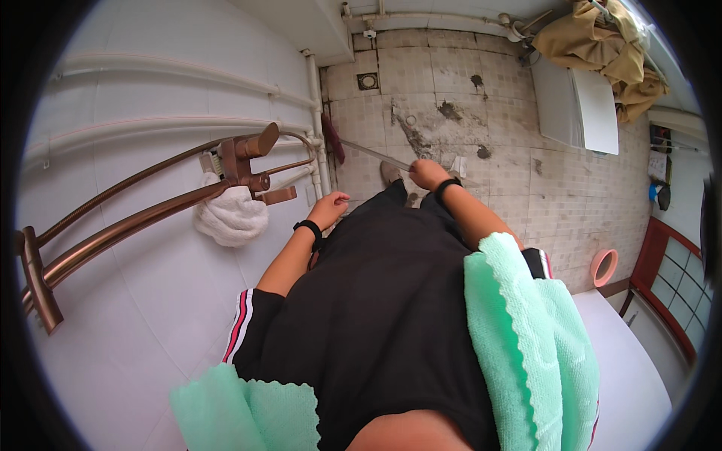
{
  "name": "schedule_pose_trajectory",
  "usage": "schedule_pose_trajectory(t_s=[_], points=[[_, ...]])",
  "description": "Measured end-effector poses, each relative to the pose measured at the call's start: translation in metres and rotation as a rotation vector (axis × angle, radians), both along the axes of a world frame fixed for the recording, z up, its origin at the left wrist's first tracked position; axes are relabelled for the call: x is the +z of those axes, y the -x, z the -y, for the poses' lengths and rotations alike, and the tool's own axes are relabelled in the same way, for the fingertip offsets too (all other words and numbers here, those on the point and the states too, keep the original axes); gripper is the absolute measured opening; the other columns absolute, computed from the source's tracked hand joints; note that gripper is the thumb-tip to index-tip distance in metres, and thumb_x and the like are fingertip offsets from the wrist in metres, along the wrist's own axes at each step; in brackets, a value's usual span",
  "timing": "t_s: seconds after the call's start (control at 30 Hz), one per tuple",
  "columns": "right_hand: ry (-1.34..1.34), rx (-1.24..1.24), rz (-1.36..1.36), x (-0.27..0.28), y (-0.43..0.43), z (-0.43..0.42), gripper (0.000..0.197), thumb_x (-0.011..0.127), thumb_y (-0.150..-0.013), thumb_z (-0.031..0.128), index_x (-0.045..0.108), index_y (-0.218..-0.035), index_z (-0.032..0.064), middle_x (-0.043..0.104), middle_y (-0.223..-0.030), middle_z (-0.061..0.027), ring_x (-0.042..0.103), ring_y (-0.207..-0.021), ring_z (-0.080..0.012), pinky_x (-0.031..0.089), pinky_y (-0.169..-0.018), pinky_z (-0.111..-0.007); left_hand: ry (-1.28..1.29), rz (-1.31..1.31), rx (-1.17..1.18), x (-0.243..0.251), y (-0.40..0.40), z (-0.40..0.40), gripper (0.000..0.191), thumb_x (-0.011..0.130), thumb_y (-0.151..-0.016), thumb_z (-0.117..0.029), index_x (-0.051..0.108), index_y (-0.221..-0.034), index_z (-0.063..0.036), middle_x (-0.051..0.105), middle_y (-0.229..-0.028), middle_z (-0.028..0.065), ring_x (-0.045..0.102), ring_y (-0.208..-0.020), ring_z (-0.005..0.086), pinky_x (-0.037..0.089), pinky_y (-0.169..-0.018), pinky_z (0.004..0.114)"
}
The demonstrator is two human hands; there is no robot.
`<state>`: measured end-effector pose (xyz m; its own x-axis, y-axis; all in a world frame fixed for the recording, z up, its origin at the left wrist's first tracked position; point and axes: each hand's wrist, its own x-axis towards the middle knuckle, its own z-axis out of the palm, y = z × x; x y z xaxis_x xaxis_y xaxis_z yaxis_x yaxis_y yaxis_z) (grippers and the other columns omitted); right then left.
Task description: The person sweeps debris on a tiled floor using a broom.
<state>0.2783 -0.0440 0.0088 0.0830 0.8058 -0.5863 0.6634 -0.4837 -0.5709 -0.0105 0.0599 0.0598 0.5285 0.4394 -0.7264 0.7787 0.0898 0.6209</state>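
Observation:
My right hand (430,174) grips the long grey handle (378,154) of a broom or mop. Its dark red head (333,138) rests against the base of the left wall, by the white pipes; which kind of head it is, I cannot tell. My left hand (329,209) hangs beside my left thigh near the wall, its fingers loosely curled and holding nothing. Worn tiles (412,73) with dark stains make up the floor around my feet. One mint-green cloth (524,338) lies over my right shoulder, another green cloth (248,406) over my left.
On the left wall, a copper-coloured shower fixture (237,160) juts out, with a white towel (232,217) hanging under it. A floor drain (368,82) lies ahead. A white cabinet-like box (569,107) stands at the right under brown fabric (598,42). Farther back is a pink basin (604,268).

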Motion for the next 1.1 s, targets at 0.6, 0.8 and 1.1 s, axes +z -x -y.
schedule_pose_trajectory(t_s=[0.6, 0.8, 1.1], points=[[0.377, -0.641, -0.007, 0.009, -0.059, 0.161, 0.031, 0.056, -0.072, 0.033, 0.065, -0.081, 0.0043, 0.063, -0.065, -0.0084, 0.060, -0.059, -0.0188, 0.047, -0.057, -0.032, -0.027, -0.115, -0.073, -0.043, 0.075, -0.007, 0.030, 0.056, -0.079, -0.020, 0.056, -0.104, -0.0036, 0.058, -0.086, 0.0064, 0.056, -0.081, 0.0153, 0.044, -0.074, 0.027], [0.211, -0.540, 0.064, 0.051, -0.052, 0.167, 0.029, 0.058, -0.074, 0.031, 0.065, -0.079, 0.0027, 0.062, -0.062, -0.0109, 0.062, -0.061, -0.0225, 0.048, -0.062, -0.033, -0.053, 0.030, -0.019, -0.043, 0.039, 0.002, 0.027, 0.055, -0.079, -0.017, 0.055, -0.103, -0.0028, 0.058, -0.085, 0.0058, 0.055, -0.080, 0.0149, 0.044, -0.074, 0.027], [0.022, -0.161, 0.091, 0.027, 0.001, 0.090, 0.027, 0.055, -0.075, 0.028, 0.063, -0.083, 0.0036, 0.060, -0.081, -0.0209, 0.058, -0.081, -0.0346, 0.046, -0.072, -0.040, -0.064, 0.036, -0.096, -0.041, 0.042, 0.012, 0.026, 0.053, -0.081, -0.017, 0.056, -0.103, -0.0029, 0.059, -0.090, 0.0087, 0.057, -0.084, 0.0182, 0.045, -0.075, 0.029]])
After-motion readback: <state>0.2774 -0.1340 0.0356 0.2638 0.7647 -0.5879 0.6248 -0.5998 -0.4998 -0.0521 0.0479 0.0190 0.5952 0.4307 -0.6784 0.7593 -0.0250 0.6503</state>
